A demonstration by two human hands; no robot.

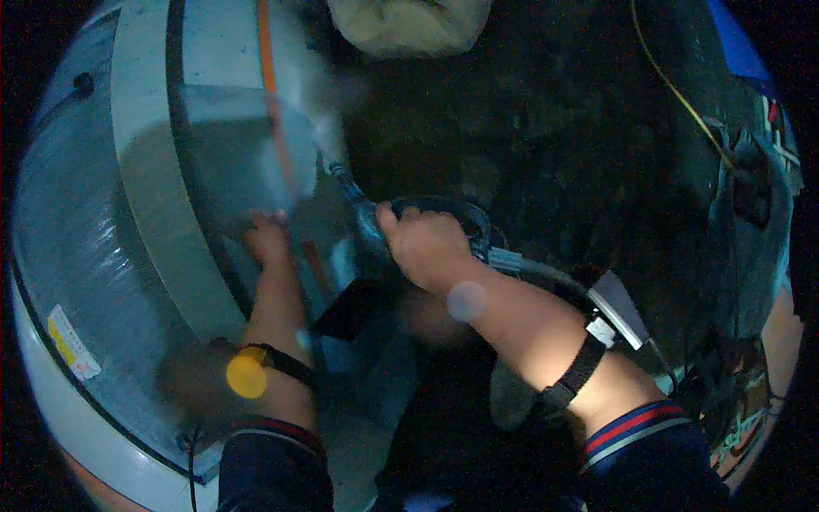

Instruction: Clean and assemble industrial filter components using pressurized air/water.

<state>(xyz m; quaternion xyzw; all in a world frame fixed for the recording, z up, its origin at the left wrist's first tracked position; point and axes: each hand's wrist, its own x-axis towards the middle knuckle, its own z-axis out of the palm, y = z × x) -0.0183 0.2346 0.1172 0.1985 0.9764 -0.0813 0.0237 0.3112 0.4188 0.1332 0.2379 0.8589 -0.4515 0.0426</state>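
Observation:
My right hand (428, 246) is closed round the handle of a spray gun (365, 218). Its slim nozzle points up and left toward a pale, curved panel (226, 162), where a hazy patch shows. A light hose or cable runs back from the handle along my right forearm. On the left, my left hand (268, 241) is at the panel's surface, beside the orange stripe (271, 77). Its fingers look apart and hold nothing that I can see, though dim light blurs them; whether they touch the panel I cannot tell.
A glossy grey surface with a yellow-and-white label (72, 343) curves along the left. A pale rounded object (409, 26) stands at the top. At right are a thin yellowish cable (678, 90) and a dark bundle (751, 175). A small white device (618, 309) is by my right forearm.

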